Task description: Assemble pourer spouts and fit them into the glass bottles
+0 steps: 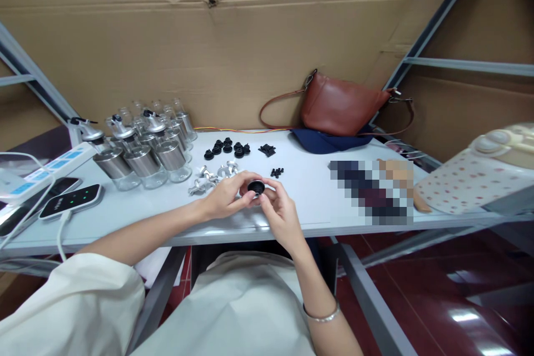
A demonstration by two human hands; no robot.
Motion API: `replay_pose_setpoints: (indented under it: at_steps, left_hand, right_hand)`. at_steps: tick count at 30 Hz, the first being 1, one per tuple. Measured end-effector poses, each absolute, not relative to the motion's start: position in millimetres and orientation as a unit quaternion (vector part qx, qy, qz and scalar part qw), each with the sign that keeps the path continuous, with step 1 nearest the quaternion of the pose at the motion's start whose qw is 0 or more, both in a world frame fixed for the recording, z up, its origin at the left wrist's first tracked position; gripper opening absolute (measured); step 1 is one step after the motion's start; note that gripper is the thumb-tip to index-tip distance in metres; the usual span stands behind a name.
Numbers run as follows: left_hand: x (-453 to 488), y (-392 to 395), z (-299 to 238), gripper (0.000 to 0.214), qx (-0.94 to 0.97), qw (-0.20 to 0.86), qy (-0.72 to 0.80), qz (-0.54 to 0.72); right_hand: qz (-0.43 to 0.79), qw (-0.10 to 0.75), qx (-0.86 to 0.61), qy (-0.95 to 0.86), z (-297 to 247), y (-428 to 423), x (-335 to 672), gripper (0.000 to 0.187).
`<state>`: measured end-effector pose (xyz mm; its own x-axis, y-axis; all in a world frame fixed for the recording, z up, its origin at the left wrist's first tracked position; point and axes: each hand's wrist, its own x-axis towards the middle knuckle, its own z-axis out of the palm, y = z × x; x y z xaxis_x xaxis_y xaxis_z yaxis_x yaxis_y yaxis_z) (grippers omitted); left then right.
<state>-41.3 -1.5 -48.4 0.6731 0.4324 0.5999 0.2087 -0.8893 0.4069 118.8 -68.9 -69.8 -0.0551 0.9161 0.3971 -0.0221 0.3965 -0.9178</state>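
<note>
- Left hand (227, 197): thumb and fingers closed round the left side of a round black part (256, 187), grip narrow.
- Right hand (282, 212): thumb and curled fingers on the same part from the right; silver bangle (322, 313) further up the forearm.
- Black part: held between the two hands above the front of the bench (308, 206), hollow side turned up toward the head camera. Fingers hide its underside; cannot tell whether anything else is gripped there.
- Just beyond the left hand: loose cluster of silvery metal spouts (204, 184), some touching.
- Behind those: group of black stoppers (209, 154); to their right, a small heap of flat black pieces (267, 149).
- Beyond the right hand: tiny black bits (277, 172), grouped close together.
- Left part of bench: glass bottles with steel sleeves (142, 163), packed in rows; three at the front carry spouted tops (154, 122).
- Far left: power strip (52, 169), with a dark-faced device (72, 202) and white cable nearer the front edge.
- Back right: brown leather bag (340, 105) on dark blue cloth (327, 142).
- Right end: spotted pale item (471, 178); pixelated patch beside it, contents unreadable.
</note>
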Motion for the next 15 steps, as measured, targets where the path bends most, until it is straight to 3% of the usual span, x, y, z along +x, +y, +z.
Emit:
replay_pose_setpoints:
  at_steps: [15]
  left_hand:
    - [-40.0, -2.0, -51.0, 0.040, 0.912, 0.182, 0.146, 0.336]
  right_hand:
    - [0.353, 0.591, -0.422, -0.590, -70.5, -71.2, 114.8, 0.025]
